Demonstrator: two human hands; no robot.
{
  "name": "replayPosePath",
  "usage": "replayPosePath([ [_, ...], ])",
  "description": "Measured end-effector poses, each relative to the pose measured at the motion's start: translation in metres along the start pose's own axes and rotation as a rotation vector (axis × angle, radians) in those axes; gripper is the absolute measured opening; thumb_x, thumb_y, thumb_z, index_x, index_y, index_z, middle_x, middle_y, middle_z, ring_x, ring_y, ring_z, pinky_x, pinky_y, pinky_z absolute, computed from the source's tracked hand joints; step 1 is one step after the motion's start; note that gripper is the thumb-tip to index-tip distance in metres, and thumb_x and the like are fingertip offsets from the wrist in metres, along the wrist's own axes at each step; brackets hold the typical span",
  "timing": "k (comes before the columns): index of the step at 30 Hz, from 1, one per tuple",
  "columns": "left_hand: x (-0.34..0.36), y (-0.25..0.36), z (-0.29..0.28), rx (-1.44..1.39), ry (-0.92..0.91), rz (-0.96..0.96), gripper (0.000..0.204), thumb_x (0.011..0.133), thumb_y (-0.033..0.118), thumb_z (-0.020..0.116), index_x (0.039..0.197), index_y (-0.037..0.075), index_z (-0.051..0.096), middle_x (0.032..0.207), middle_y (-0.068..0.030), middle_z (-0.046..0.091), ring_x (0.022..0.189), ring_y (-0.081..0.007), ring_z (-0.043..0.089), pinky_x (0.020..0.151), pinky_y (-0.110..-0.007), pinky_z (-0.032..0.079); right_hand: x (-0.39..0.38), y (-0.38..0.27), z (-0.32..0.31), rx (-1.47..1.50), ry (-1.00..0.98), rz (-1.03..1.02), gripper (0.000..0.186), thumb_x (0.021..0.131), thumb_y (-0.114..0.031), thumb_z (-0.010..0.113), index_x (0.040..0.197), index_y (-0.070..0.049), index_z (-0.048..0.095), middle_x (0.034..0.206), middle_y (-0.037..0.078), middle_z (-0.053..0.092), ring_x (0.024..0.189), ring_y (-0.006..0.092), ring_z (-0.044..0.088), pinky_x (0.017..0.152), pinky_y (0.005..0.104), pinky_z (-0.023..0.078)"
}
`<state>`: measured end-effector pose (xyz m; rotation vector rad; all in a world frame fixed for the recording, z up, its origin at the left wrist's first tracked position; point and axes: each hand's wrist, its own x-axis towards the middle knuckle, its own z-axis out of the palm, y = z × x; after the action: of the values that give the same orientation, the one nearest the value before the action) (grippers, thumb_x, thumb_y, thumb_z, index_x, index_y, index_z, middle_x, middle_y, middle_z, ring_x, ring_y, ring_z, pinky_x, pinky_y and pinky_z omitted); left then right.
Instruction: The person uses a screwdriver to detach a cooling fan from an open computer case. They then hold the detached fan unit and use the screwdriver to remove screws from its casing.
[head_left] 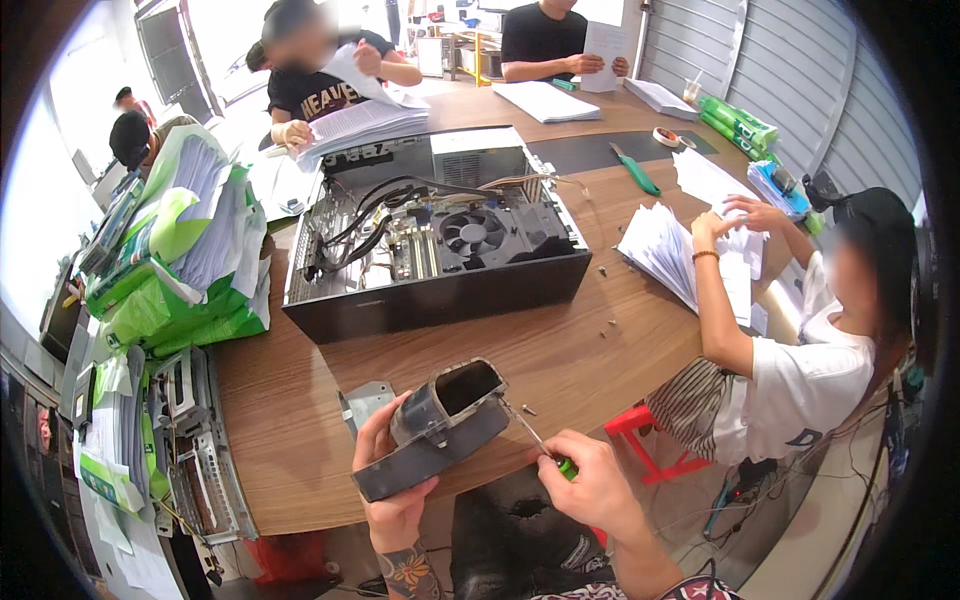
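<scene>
My left hand [393,512] is wrapped round a dark grey plastic air duct [432,456] with a rectangular opening, held tilted above the near table edge. In my right hand [597,487] is a screwdriver [528,427] with a green handle. Its shaft points up and left, and the tip meets the duct's right edge. Behind the duct lies a flat metal bracket [364,402], partly hidden by my left hand. A small screw [530,409] rests on the table close to the screwdriver. Beyond stands an opened black computer case [440,298] with a cooling fan [472,234] and cables inside.
Loose screws [612,322] lie right of the case. Green-and-white paper packs [185,250] and metal computer parts [200,450] crowd the left. A co-worker at right handles paper sheets [670,250]; two others hold papers at the far side. A green-handled cutting tool [638,173] lies far right.
</scene>
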<state>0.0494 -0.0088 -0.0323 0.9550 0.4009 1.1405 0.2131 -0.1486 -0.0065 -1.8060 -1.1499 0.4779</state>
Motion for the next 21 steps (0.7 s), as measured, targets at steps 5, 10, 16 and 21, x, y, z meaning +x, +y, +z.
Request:
replayPosePath([
  [5, -0.002, 0.0, 0.002, 0.007, 0.005, -0.003, 0.09, 0.048, 0.003, 0.073, 0.134, -0.004, 0.047, 0.137, -0.0214, 0.05, 0.129, -0.031, 0.047, 0.112, -0.04, 0.032, 0.0, 0.0, -0.002, 0.061, -0.047, 0.1, 0.015, 0.089, -0.011, 0.064, 0.09, 0.005, 0.065, 0.08, 0.018, 0.065, 0.072, 0.0361, 0.064, 0.067, 0.0391, 0.05],
  [10, -0.002, -0.003, -0.001, 0.032, -0.019, 0.021, 0.091, 0.048, 0.004, 0.075, 0.134, -0.004, 0.047, 0.137, -0.0216, 0.05, 0.128, -0.0308, 0.047, 0.112, -0.04, 0.033, -0.002, 0.0, 0.004, 0.03, 0.022, 0.1, 0.019, 0.09, -0.014, 0.066, 0.091, 0.005, 0.065, 0.081, 0.017, 0.067, 0.075, 0.0348, 0.067, 0.07, 0.0363, 0.053],
  [16, 0.0, -0.001, 0.004, 0.02, 0.007, 0.006, 0.091, 0.049, 0.005, 0.075, 0.135, -0.004, 0.047, 0.137, -0.0208, 0.05, 0.129, -0.0309, 0.047, 0.112, -0.041, 0.033, -0.004, 0.002, 0.011, 0.135, 0.119, 0.067, 0.014, 0.089, -0.01, 0.066, 0.096, 0.002, 0.065, 0.072, 0.011, 0.067, 0.062, 0.0159, 0.064, 0.058, 0.0292, 0.049],
  [21, -0.001, -0.002, 0.004, -0.005, 0.027, 0.02, 0.091, 0.049, 0.003, 0.072, 0.135, -0.004, 0.045, 0.137, -0.0207, 0.049, 0.129, -0.0317, 0.046, 0.112, -0.042, 0.033, -0.004, 0.003, 0.006, 0.168, -0.037, 0.212, 0.012, 0.089, -0.009, 0.064, 0.093, 0.002, 0.061, 0.079, 0.017, 0.066, 0.072, 0.0289, 0.068, 0.067, 0.0362, 0.052],
])
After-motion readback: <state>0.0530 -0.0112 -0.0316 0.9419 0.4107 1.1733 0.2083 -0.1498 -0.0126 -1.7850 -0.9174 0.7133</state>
